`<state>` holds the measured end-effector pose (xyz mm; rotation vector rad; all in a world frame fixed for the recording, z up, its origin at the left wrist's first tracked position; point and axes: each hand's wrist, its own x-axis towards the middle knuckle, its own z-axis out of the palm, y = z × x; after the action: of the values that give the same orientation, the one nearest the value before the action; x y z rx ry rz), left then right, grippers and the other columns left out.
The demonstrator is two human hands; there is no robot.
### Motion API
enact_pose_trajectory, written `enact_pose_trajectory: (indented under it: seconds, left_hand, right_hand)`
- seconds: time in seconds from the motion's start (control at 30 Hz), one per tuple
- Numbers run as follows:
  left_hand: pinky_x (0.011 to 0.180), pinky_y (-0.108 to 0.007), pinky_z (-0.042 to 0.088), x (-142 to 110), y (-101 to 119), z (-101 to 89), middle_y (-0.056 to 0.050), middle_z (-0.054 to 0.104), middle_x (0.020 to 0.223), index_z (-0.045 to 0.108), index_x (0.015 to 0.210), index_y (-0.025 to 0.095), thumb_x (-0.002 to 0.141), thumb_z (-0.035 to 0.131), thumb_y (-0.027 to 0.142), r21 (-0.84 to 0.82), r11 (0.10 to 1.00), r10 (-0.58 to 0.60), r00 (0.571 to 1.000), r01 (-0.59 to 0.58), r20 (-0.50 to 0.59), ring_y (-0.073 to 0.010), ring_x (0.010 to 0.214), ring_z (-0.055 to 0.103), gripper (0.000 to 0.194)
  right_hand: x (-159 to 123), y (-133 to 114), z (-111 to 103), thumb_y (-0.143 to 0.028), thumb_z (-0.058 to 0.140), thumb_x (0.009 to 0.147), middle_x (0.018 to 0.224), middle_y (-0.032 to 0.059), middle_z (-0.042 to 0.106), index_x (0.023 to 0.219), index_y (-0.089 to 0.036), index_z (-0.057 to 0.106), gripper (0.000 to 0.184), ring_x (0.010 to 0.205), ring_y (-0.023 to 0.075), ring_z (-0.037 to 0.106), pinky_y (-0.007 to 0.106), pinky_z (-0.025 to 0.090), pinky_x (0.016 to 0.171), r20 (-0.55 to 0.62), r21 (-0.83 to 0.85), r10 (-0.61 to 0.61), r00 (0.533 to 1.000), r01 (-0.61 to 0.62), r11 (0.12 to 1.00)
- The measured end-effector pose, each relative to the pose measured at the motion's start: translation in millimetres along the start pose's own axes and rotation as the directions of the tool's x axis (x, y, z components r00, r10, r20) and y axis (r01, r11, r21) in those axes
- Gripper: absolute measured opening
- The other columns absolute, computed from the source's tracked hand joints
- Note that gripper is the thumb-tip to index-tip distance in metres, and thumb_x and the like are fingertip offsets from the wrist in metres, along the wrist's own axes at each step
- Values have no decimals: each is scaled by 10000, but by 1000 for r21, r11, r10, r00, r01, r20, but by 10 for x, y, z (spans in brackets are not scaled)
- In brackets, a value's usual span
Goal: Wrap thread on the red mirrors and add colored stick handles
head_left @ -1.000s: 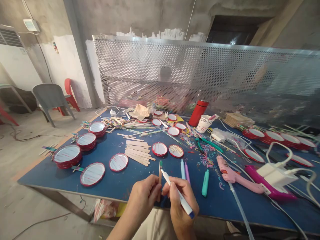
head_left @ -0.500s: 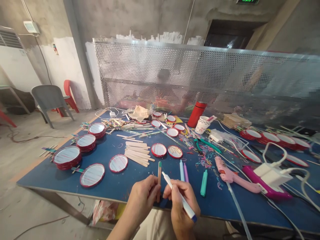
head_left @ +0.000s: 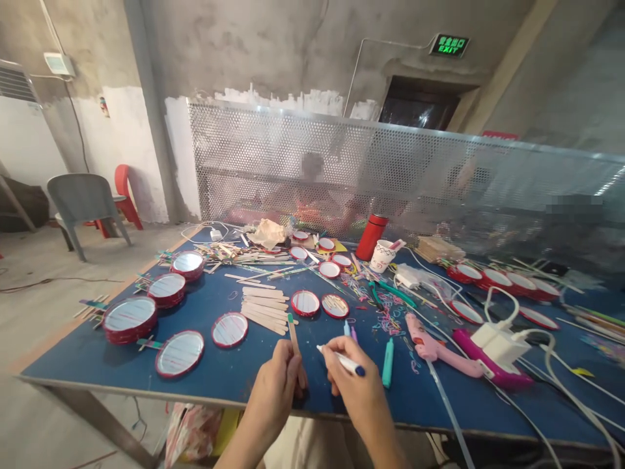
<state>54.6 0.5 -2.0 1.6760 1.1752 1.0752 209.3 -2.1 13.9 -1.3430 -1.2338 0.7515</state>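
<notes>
My left hand (head_left: 276, 381) is closed around a wooden craft stick (head_left: 293, 339) whose upper tip is coloured green. A white marker (head_left: 349, 365) with a blue end is gripped in my right hand (head_left: 361, 384), its nib pointing left toward the stick but apart from it. Just beyond my hands, plain craft sticks (head_left: 263, 307) lie side by side. A teal marker (head_left: 388, 365) rests right of my right hand, with a light blue marker (head_left: 347, 328) and a purple marker (head_left: 354, 335) partly hidden behind that hand.
Red-rimmed round drum-like pieces (head_left: 131, 316) stand at the left, some with stick handles. A pink glue gun (head_left: 439, 352) and a magenta power strip (head_left: 493, 368) with cables occupy the right. Farther back are a red bottle (head_left: 372, 238), a paper cup (head_left: 381, 256) and a perforated metal panel (head_left: 273, 169).
My right hand has moved the white marker slightly away from the stick and tilted it flatter. The stick now leans left in my left hand. The camera view has shifted.
</notes>
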Motion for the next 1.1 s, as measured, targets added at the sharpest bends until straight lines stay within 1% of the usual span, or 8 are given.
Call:
enact_pose_trajectory:
  seconds: [0.07,0.1,0.17,0.23,0.4,0.63,0.93,1.1]
  left_hand:
    - [575,-250,466,4,-11,3,10,694,670,444,860,268,1039,358,323,-42,999,-16,1000,15,-18,-170,533,631,206]
    - [577,-251,466,5,-13,4,13,693,670,446,866,267,1041,358,325,-49,999,-17,1000,16,-22,-169,530,627,204]
    - [584,-253,465,5,-12,5,18,690,665,455,877,265,1039,365,328,-42,999,-12,1000,11,-18,-169,531,627,196]
    - [585,-253,461,-2,-11,7,25,684,655,458,880,267,1034,368,324,-17,1000,-7,1000,7,-21,-169,531,627,187]
    - [593,-253,458,-21,-1,9,32,672,646,440,852,278,1031,357,308,26,999,20,1000,-20,3,-178,561,637,199]
    - [600,-252,459,-7,19,-14,25,665,660,439,856,281,1032,350,320,53,998,17,999,-18,29,-185,579,644,201]
    - [596,-245,445,-16,-18,-9,28,654,651,460,869,274,1040,366,291,73,994,82,996,-84,30,-177,572,629,196]
    - [595,-239,449,-5,-7,-25,21,670,662,463,857,274,1015,379,278,95,990,104,993,-108,53,-178,586,643,179]
  right_hand:
    - [288,-113,-108,-403,688,782,458,-44,557,743,-218,656,192,361,132,501,224,390,369,-11,-53,1,1000,-1,999]
    - [448,-169,-149,-403,682,780,556,-21,641,912,-210,689,234,439,150,572,231,446,419,-52,-49,-21,998,18,999]
    - [724,-256,-197,-410,677,777,909,52,767,1396,-201,520,672,503,153,623,250,484,442,-135,-41,-52,989,47,998]
    - [843,-272,-199,-411,619,819,1001,77,765,1566,-177,311,842,483,144,627,262,494,452,-163,-32,-69,984,65,997]
    - [430,33,-140,-511,534,924,624,-39,644,1395,-87,542,634,348,121,497,251,426,369,-155,-49,-118,981,112,993]
    - [-11,314,-334,-507,539,979,567,-35,634,1193,-138,666,445,358,116,469,239,410,386,-278,-242,-249,928,183,953]
    - [76,-287,-155,-507,541,1006,569,-36,617,955,-186,700,362,413,112,531,230,454,446,-263,-171,-330,907,293,941]
    - [-113,-422,51,-348,506,1049,683,4,743,978,-212,725,267,471,123,646,212,506,484,-157,-365,-543,825,463,808]
